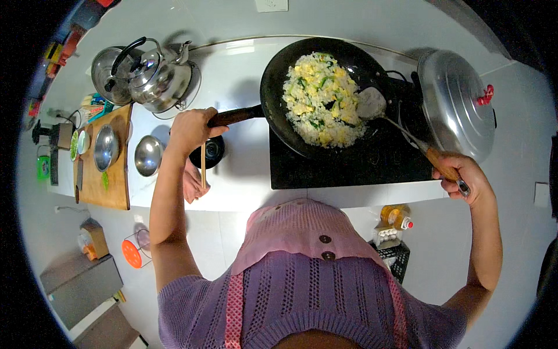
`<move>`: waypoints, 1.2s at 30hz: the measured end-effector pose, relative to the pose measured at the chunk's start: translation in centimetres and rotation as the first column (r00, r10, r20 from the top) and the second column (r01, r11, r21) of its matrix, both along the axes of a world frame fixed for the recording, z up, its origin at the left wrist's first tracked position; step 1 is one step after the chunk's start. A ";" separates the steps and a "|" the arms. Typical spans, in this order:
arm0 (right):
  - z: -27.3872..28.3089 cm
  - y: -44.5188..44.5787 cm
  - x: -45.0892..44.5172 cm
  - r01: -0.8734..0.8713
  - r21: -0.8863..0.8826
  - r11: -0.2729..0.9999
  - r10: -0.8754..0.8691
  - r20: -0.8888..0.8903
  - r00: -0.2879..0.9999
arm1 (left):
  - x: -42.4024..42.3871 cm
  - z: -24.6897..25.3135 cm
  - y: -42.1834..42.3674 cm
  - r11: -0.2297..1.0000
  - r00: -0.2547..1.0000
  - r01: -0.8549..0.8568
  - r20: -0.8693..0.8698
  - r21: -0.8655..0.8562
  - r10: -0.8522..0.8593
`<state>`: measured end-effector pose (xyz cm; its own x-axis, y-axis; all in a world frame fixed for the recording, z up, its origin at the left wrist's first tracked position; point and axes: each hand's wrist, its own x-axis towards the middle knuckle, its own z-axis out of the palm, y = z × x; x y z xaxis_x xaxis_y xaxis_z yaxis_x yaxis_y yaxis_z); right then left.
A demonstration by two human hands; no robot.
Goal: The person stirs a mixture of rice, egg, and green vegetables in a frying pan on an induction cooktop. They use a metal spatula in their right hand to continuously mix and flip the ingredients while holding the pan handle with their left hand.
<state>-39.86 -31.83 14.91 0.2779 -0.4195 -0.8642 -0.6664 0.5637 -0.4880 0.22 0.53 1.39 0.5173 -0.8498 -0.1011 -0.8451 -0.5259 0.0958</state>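
My left hand (194,131) grips the dark wooden handle of a black wok (274,100). The wok sits over a black induction cooktop (348,172), its far side appearing raised. Fried rice (320,102) with yellow egg and green leaf pieces fills its middle. My right hand (468,176) holds the wooden handle of a metal wok spatula (372,104), whose blade rests at the right edge of the rice. Below my left wrist, a pair of chopsticks (203,168) lies across a small black bowl (213,152), beside a pink cloth (194,183).
A steel kettle (161,85) stands back left before a glass lid (104,74). Nearer are a steel bowl (148,155) and a wooden cutting board (120,192) bearing a metal bowl (106,148) and a knife (79,174). A large aluminium lid (455,107) leans right of the cooktop.
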 end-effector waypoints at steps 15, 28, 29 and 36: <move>-6.8 0.4 6.3 -0.415 -0.304 0.857 0.466 0.118 0.877 | 0.7 -0.5 -0.2 1.000 1.000 0.012 0.008 -0.010 -0.012; 0.5 0.2 5.7 -0.640 -0.562 0.524 0.473 -0.433 0.767 | 0.9 -0.5 -0.2 1.000 1.000 0.020 0.011 -0.013 -0.020; 0.4 -0.8 6.3 -0.614 -0.566 0.551 0.481 -0.385 0.787 | 1.0 -0.5 -0.1 1.000 1.000 0.023 0.000 -0.011 -0.023; 1.7 -7.2 11.6 -0.602 -0.538 0.590 0.575 -0.243 0.781 | 1.0 -0.6 -0.1 0.999 0.999 0.047 -0.004 -0.010 -0.047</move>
